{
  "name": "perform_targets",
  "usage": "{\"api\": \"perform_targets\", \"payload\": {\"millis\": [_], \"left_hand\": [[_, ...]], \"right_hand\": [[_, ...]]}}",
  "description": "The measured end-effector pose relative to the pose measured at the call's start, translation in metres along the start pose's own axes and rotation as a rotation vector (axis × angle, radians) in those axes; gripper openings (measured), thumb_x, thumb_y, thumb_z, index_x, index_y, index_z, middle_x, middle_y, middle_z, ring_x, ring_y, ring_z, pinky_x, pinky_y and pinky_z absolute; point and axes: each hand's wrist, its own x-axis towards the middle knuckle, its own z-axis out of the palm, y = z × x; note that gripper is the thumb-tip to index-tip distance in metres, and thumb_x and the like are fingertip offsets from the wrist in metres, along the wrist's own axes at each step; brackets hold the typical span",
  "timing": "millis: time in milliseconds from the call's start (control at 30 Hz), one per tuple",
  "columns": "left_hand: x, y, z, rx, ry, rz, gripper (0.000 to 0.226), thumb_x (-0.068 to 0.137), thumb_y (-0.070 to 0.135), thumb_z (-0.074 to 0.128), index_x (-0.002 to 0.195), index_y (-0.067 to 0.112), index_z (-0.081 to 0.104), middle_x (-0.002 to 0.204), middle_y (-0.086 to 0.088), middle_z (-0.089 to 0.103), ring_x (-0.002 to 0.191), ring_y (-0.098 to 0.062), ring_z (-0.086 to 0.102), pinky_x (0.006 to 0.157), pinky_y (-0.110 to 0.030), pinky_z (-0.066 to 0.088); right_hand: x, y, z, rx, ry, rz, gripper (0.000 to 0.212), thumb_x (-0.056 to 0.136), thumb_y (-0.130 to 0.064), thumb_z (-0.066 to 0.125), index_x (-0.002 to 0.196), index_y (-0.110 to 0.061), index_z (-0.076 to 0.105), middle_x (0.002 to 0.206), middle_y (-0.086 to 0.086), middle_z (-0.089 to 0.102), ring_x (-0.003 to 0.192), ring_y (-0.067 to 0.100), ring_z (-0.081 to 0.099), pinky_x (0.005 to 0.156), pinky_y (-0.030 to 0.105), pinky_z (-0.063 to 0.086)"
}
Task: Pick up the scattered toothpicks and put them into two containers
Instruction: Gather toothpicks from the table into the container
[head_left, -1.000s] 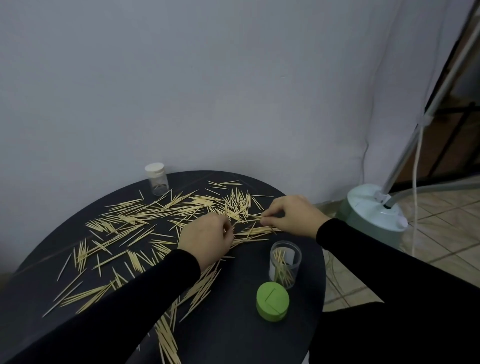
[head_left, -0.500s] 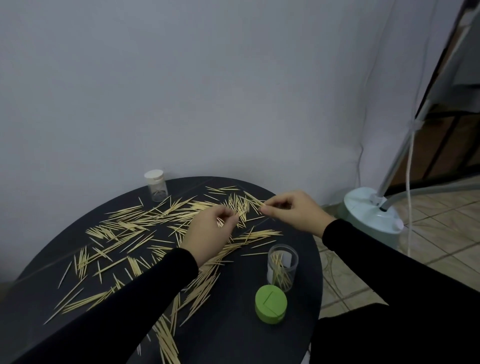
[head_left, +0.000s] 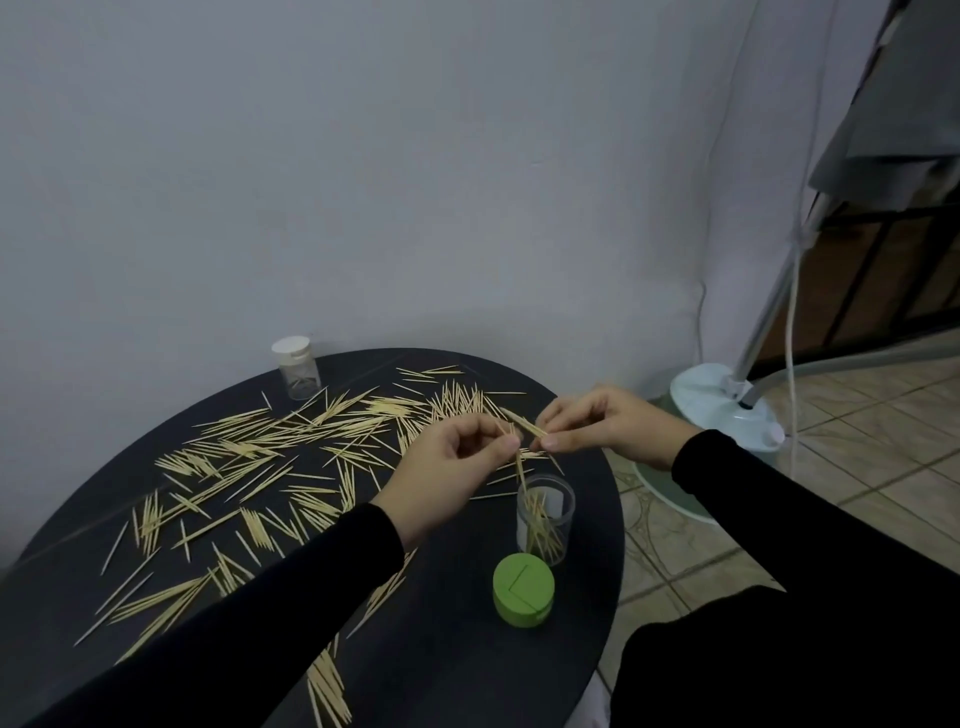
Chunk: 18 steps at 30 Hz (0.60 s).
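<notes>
Both hands pinching toothpicks, left hand feeding its few toothpicks tip-down toward open container, right hand gripping a bundle; best lowering upright, releasing inside rim.

A home corner: small round table, tiled floor, plain wall.

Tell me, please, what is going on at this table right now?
A person is gathering scattered toothpicks off a round black table. The left hand pinches a few toothpicks just above the open clear container, which already holds some. The right hand pinches another small bunch beside it. The container's green lid lies on the table in front of it. A second clear container with a white cap stands at the far edge. Most toothpicks are still spread across the tabletop.
</notes>
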Motion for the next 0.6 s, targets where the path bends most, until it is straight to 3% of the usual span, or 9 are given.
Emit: {"api": "perform_targets", "payload": {"millis": [167, 400, 533, 600], "left_hand": [[-0.001, -0.005, 0.007, 0.045, 0.003, 0.019, 0.008, 0.090, 0.020, 0.063, 0.093, 0.017, 0.070, 0.074, 0.009, 0.063, 0.063, 0.001, 0.054, 0.058, -0.013, 0.041], [-0.005, -0.004, 0.015, -0.042, -0.035, 0.021, 0.010, 0.092, 0.008, 0.058, 0.096, 0.008, 0.067, 0.071, 0.010, 0.065, 0.055, 0.009, 0.054, 0.052, -0.005, 0.040], [-0.003, -0.009, 0.014, 0.032, -0.036, 0.003, 0.009, 0.089, 0.015, 0.064, 0.094, 0.014, 0.071, 0.091, 0.002, 0.072, 0.085, -0.006, 0.067, 0.077, -0.018, 0.052], [-0.003, -0.012, 0.013, 0.118, -0.027, 0.003, 0.009, 0.087, 0.019, 0.067, 0.095, 0.016, 0.072, 0.095, 0.004, 0.072, 0.089, -0.004, 0.066, 0.078, -0.013, 0.050]], "right_hand": [[-0.004, 0.008, 0.002, -0.042, -0.036, 0.053, 0.016, 0.070, -0.031, 0.075, 0.085, -0.026, 0.079, 0.098, -0.004, 0.065, 0.093, 0.008, 0.061, 0.093, 0.028, 0.044], [-0.007, 0.007, 0.003, -0.063, -0.100, 0.086, 0.016, 0.072, -0.033, 0.075, 0.087, -0.030, 0.078, 0.102, -0.008, 0.063, 0.097, 0.005, 0.060, 0.091, 0.023, 0.043], [-0.006, 0.006, 0.003, -0.175, -0.118, 0.105, 0.017, 0.070, -0.038, 0.077, 0.086, -0.036, 0.078, 0.106, -0.007, 0.063, 0.101, 0.011, 0.059, 0.098, 0.037, 0.047], [-0.005, 0.005, 0.004, -0.221, -0.121, 0.092, 0.016, 0.073, -0.031, 0.079, 0.086, -0.039, 0.077, 0.106, -0.008, 0.063, 0.102, 0.012, 0.060, 0.100, 0.039, 0.047]]}}
